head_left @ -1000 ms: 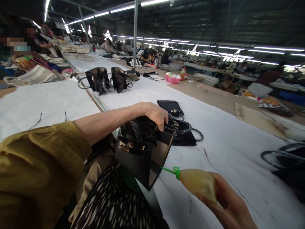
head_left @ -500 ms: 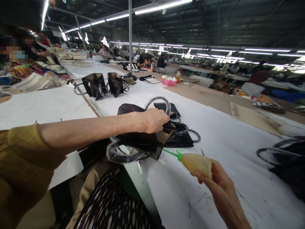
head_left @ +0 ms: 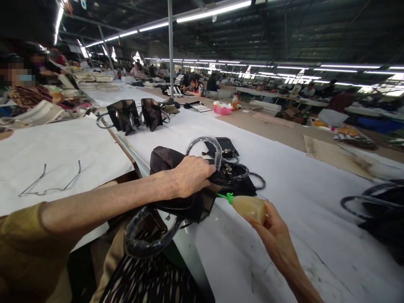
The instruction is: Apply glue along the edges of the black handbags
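My left hand (head_left: pixel 194 176) is closed on the upper edge of a black handbag (head_left: pixel 179 204), which lies tilted at the table edge. The bag's plastic-wrapped handles show, one standing up behind the hand and one hanging over the edge. My right hand (head_left: pixel 273 223) grips a squeeze bottle (head_left: pixel 249 207) of yellowish contents. Its thin green nozzle points left, with the tip at the side of the bag; whether it touches cannot be told. Just behind the held bag lie black bag pieces (head_left: pixel 244 181) with wrapped ring handles and gold-coloured metal fittings.
Two dark handbags (head_left: pixel 123 115) stand farther back on the white-covered table (head_left: pixel 303 219). Eyeglasses (head_left: pixel 52 187) lie on the left table. More black bags (head_left: pixel 385 210) sit at the right edge. A pink basket (head_left: pixel 222 109) is beyond, and other people work in the background.
My right hand has brought the bottle left, its nozzle now at the bag's side. The bag has tilted, and its near handle hangs lower. The eyeglasses are now uncovered by my left arm.
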Available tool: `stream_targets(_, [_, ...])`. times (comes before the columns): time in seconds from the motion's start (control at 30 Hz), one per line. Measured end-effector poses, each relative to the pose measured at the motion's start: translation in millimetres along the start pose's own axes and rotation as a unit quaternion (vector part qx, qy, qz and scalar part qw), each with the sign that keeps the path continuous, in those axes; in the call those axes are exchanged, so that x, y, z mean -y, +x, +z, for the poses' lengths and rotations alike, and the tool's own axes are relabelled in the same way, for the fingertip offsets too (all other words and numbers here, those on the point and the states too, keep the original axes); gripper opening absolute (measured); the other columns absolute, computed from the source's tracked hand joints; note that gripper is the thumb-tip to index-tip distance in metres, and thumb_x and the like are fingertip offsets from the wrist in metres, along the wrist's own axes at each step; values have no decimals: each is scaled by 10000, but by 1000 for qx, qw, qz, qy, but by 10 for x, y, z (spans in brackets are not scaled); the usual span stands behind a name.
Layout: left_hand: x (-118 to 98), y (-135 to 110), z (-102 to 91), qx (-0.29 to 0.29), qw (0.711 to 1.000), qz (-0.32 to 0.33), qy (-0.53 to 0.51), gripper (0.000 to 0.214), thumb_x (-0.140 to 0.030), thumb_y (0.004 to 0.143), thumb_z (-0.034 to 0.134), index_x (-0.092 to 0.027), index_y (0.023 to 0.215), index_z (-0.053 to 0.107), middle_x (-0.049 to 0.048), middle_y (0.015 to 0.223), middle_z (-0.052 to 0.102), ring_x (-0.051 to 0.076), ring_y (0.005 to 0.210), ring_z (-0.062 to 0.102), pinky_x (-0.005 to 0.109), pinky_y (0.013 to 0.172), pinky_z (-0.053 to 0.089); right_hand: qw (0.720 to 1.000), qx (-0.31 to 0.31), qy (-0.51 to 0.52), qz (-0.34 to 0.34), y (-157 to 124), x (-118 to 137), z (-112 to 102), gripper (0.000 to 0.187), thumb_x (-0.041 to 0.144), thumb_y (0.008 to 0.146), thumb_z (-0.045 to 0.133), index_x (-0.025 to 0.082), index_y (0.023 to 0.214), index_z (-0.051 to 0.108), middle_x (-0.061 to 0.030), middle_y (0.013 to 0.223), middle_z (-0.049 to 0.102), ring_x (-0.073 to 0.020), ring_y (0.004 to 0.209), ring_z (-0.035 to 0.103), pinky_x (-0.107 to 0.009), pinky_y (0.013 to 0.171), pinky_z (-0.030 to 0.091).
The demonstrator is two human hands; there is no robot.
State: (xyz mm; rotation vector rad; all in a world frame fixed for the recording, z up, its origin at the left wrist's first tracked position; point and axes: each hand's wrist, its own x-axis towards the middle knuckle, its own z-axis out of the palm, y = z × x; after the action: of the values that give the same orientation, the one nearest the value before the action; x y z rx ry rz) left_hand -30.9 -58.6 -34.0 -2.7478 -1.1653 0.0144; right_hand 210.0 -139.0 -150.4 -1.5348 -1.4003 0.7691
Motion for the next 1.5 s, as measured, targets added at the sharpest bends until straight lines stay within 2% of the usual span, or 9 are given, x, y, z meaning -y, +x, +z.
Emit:
stream_targets(0.13, [-33,-53,35,-7,1000,5,-12,120,-271,796,520,-170,851,553,63,849,618,225,814,582,316,669,450,999,47,11,14,2,-54,16,389,392,722,633,201,1045,531,-14,832,643,-212,718,596,-265,590,478])
stream_targets(0.43, [-106,-198,83,-28,999,4,-24,118,-266,782,562,-159,821,531,61,833,605,227,809,556,346,703,448,997,74,2,33,-10,-58,15,374,433,735,634,210,1009,510,10,785,617,-213,706,576,-271,588,456])
stream_targets(0.63, [-163,-285,112,-13,999,-16,-43,110,-251,783,564,-161,835,527,67,869,610,227,848,550,345,750,444,996,79,18,44,-20,-73,35,389,429,740,636,216,1035,497,3,821,615,-221,742,575,-280,612,456])
stream_targets(0.93, [-240,-391,130,9,998,-34,-56,106,-242,806,540,-147,851,524,89,900,602,232,853,537,353,789,436,992,111,41,44,-90,-28,31,286,396,755,627,225,947,504,41,715,576,-192,666,554,-248,557,421])
stream_targets(1.13, [-233,-414,106,14,997,-38,-71,133,-274,810,552,-154,865,529,80,905,599,223,856,529,336,786,433,989,132,39,60,-110,-26,34,262,384,779,609,223,960,510,33,737,587,-195,682,554,-256,569,415])
stream_targets(1.27, [-227,-391,62,33,995,-54,-80,142,-274,807,563,-151,875,543,78,906,600,222,876,530,328,792,431,989,122,39,69,-88,22,31,285,397,777,610,230,986,514,30,765,607,-200,704,565,-257,581,424])
stream_targets(1.5, [-230,-372,70,30,995,-53,-84,145,-269,801,574,-141,865,553,78,893,596,232,864,533,343,783,436,996,60,32,60,-37,-32,40,359,426,747,639,227,1016,507,15,790,622,-205,707,579,-261,585,448])
